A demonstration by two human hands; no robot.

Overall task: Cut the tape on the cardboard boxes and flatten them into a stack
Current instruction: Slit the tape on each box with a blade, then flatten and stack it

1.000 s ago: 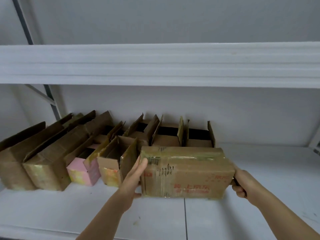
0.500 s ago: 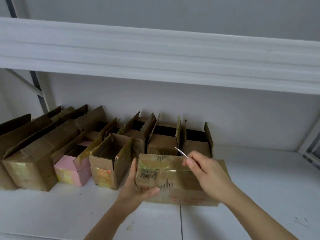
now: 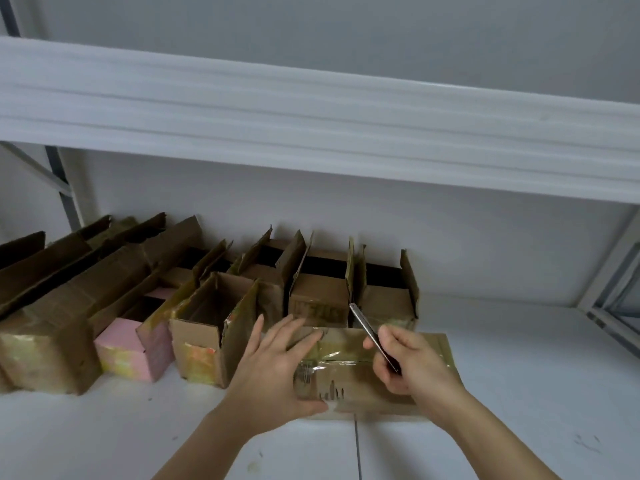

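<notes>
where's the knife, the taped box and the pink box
knife [image 3: 363, 324], head view, on the metal blade
taped box [image 3: 346, 386], head view, on its top face
pink box [image 3: 119, 348], head view, on its front face

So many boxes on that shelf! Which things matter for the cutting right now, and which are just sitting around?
In use:
- sealed box, lying in front
- its tape
- blade, gripped by the right hand
- left hand, pressing the box flat-fingered

Sitting around:
- opened boxes standing in a row behind
- pink box
- white shelf

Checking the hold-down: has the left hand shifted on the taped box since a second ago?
Yes. The left hand moved from the taped box's left end up onto its top.
</notes>
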